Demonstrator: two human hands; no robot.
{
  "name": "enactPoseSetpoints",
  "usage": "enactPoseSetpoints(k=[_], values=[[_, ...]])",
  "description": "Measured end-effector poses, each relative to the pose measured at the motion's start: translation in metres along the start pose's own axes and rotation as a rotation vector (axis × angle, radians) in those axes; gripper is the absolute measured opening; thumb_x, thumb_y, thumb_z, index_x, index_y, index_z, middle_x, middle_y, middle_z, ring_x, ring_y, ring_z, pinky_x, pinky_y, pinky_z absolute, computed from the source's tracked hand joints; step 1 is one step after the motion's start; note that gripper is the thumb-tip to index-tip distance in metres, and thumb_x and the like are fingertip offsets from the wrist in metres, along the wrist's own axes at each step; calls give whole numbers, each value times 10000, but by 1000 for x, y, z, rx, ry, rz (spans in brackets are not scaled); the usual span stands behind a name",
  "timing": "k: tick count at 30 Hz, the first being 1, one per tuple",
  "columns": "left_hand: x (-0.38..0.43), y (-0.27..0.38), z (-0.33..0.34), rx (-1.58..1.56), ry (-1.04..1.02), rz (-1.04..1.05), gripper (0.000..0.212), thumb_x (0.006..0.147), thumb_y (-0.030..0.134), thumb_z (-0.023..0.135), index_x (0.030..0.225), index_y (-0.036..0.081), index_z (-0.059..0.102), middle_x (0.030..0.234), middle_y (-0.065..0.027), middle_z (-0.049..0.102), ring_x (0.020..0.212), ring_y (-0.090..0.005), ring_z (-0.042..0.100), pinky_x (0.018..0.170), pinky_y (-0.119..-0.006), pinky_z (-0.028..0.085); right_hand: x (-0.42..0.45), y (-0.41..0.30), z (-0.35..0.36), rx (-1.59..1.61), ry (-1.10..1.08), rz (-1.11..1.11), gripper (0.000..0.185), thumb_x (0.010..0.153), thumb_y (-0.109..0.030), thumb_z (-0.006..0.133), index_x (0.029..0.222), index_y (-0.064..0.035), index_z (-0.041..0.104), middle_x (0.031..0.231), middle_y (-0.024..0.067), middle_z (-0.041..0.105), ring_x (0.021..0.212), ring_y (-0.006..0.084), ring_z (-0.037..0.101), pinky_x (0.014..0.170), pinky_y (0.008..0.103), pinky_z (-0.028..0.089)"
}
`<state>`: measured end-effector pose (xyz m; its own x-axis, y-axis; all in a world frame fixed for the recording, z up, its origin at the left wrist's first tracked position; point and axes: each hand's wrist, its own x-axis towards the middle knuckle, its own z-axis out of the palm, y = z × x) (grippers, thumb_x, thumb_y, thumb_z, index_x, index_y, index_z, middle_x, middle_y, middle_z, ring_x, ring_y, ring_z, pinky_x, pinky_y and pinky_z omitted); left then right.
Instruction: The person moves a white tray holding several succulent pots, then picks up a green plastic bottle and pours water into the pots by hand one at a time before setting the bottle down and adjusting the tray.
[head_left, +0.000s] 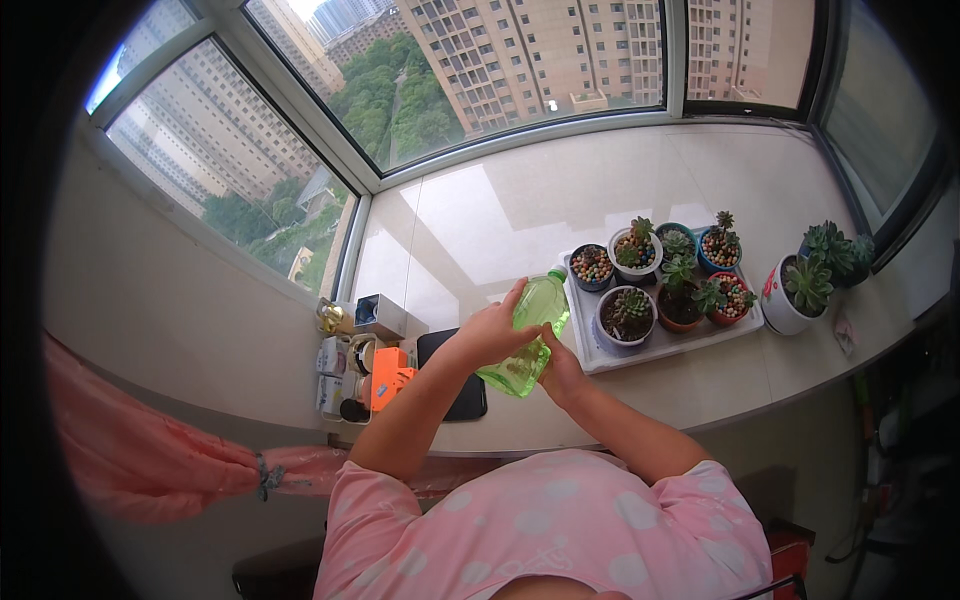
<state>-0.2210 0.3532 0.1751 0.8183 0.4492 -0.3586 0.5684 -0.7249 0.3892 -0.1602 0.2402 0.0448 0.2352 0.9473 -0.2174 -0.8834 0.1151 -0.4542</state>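
Note:
A clear green plastic bottle (546, 301) is held at a tilt over the windowsill, its green cap (557, 272) at the upper end. My left hand (489, 334) grips it from the left, with the thumb laid across its front. On the lower right side, my right hand (561, 370) also holds the bottle, its thumb close to the left one. What the fingers do behind the bottle is hidden. Just right of the bottle sits a white tray (600, 364) of small potted succulents, among them a white pot (625, 319) with dark soil nearest my hands.
Left on the sill are a dark flat device (466, 401), an orange object (390, 375), a small box (380, 316) and an organizer (346, 379) with jars. A white pot (784, 300) with succulents stands right of the tray. Window frames (525, 146) border the sill; a pink curtain (165, 457) hangs left.

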Motion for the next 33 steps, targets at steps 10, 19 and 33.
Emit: enactPoseSetpoints(k=[10, 19, 33], values=[[2, -3, 7, -41, -33, -3, 873, 808, 421, 604, 1481, 142, 122, 1075, -310, 589, 1021, -427, 580, 884, -412, 446, -5, 5, -2, 3, 24, 14, 516, 986, -448, 338, 1362, -94, 338, 1279, 90, 492, 1187, 229, 496, 982, 411, 405], [3, -4, 19, -62, -35, 62, 875, 808, 414, 606, 1483, 138, 121, 1081, -316, 584, 1030, -431, 573, 894, -418, 438, -15, 10, -8, -9, 72, -12, 519, 992, -446, 316, 1377, -98, 324, 1288, 79, 485, 1195, 221, 488, 983, 404, 401], [2, -20, 22, -54, -18, 116, 894, 810, 417, 610, 1484, 123, 101, 1119, -300, 575, 1042, -408, 575, 902, -410, 435, -13, 18, -3, -3, 59, -51, 529, 974, -454, 381, 1365, -99, 350, 1278, 70, 498, 1181, 211, 495, 979, 393, 398]])
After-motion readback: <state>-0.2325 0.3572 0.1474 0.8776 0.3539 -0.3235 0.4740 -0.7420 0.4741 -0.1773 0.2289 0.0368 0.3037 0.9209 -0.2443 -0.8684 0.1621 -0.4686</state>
